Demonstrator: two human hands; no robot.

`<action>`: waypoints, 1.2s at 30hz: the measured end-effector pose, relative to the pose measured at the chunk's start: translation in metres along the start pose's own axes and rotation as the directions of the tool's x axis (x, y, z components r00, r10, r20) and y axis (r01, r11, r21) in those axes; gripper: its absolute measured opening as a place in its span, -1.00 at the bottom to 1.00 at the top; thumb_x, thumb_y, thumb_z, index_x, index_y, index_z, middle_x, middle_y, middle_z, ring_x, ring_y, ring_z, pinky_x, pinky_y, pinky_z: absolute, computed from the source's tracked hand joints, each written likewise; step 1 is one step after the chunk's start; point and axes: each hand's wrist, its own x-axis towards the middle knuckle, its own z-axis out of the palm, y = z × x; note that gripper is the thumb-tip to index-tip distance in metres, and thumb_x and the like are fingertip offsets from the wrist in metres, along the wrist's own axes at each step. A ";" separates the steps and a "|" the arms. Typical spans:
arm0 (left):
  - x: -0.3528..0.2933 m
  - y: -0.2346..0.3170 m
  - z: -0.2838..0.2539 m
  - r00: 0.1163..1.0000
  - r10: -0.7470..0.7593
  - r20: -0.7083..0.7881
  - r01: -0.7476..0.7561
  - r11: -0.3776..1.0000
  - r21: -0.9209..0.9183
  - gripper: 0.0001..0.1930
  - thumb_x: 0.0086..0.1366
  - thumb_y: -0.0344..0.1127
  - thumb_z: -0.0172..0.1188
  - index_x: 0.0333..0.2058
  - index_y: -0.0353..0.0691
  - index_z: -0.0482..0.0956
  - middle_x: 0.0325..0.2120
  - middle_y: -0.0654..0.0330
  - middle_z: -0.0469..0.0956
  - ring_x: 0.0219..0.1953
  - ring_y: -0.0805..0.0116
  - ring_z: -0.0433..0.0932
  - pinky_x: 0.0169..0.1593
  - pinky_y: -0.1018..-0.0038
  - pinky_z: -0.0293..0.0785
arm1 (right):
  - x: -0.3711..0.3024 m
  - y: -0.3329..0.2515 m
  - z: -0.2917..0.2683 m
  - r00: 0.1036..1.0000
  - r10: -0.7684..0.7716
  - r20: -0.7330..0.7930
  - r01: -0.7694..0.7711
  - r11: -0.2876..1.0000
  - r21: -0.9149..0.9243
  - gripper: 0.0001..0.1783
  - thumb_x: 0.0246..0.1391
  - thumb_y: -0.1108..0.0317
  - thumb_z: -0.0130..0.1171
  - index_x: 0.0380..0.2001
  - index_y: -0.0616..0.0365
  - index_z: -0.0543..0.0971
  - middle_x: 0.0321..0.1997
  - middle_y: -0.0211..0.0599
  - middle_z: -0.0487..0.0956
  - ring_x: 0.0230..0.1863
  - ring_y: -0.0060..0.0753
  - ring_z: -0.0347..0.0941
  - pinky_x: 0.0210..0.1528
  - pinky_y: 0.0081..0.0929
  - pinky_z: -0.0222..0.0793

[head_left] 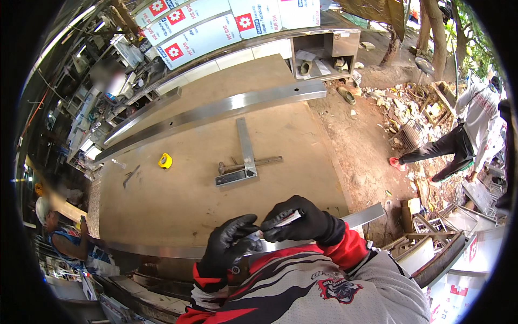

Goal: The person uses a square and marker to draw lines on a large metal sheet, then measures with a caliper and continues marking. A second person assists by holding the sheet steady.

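Note:
Both my hands wear black gloves and meet close in front of my body, over the near edge of the board-topped table (pixel 189 210). My right hand (pixel 295 220) is closed around a small white, slim thing (pixel 289 218) whose kind I cannot make out. Just left of it, my left hand (pixel 231 242) is cupped, its fingers and thumb apart. A long steel bar (pixel 368 215) runs behind my hands along the near edge. Farther in lie a metal try square (pixel 245 143) and a hammer (pixel 222 166), partly under the square. A yellow tape measure (pixel 165 161) rests to their left.
Two long steel tubes (pixel 216 112) lie across the far side. Behind them stands a bench with film-covered sheets (pixel 205 38). A person (pixel 67 237) is at the left; another (pixel 467 129) bends at the right near rubble (pixel 402 110). Scrap frames (pixel 431 248) lie at the lower right.

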 end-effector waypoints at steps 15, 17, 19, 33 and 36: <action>-0.010 -0.014 -0.010 0.922 0.373 0.103 -0.385 0.858 0.340 -0.73 0.31 -0.29 0.29 -0.09 -0.30 0.68 -0.29 0.00 0.71 -0.33 0.14 0.72 -0.16 0.32 0.60 | 0.028 -0.005 0.025 0.998 0.046 0.030 -0.036 0.958 -0.284 -0.20 0.19 -0.32 0.13 -0.02 0.35 0.62 0.05 0.06 0.59 0.14 -0.02 0.52 0.21 -0.16 0.37; -0.015 -0.017 -0.007 0.941 0.332 0.067 -0.334 0.878 0.343 -0.57 0.23 -0.22 0.40 0.06 -0.20 0.63 -0.25 0.08 0.70 -0.23 0.23 0.69 -0.08 0.32 0.56 | 0.043 -0.009 0.036 0.963 0.065 0.261 0.011 0.961 -0.278 -0.19 0.21 -0.33 0.09 0.03 0.32 0.61 0.11 0.08 0.59 0.23 0.05 0.47 0.27 -0.14 0.32; -0.023 -0.020 -0.005 0.911 0.412 0.010 -0.400 0.879 0.261 -0.47 0.19 -0.18 0.44 0.14 -0.16 0.59 -0.23 0.08 0.68 -0.20 0.20 0.69 -0.04 0.30 0.55 | 0.052 -0.011 0.051 0.952 0.085 0.294 0.017 0.945 -0.327 -0.47 0.15 0.08 0.33 0.05 0.26 0.63 0.09 0.06 0.60 0.23 0.06 0.48 0.22 -0.18 0.38; -0.080 -0.084 -0.092 0.936 0.193 -0.295 -0.001 0.839 0.545 -0.70 0.39 -0.13 0.24 0.00 -0.12 0.64 -0.31 0.01 0.68 -0.25 0.02 0.65 -0.09 0.23 0.56 | 0.151 0.097 0.110 0.956 0.233 0.180 -0.160 0.924 -0.347 -0.68 0.28 0.37 0.14 0.03 0.29 0.60 0.05 -0.04 0.64 0.12 -0.21 0.56 0.20 -0.30 0.44; -0.114 -0.113 -0.152 0.871 0.172 -0.461 0.122 0.832 0.541 -0.73 0.42 -0.10 0.16 -0.14 -0.19 0.58 -0.39 -0.04 0.60 -0.34 -0.09 0.60 -0.27 0.16 0.52 | 0.176 0.146 0.125 0.949 0.315 -0.009 -0.312 0.935 -0.172 -0.58 0.44 0.22 -0.06 -0.04 0.41 0.60 0.00 -0.04 0.65 0.01 -0.24 0.60 0.14 -0.26 0.49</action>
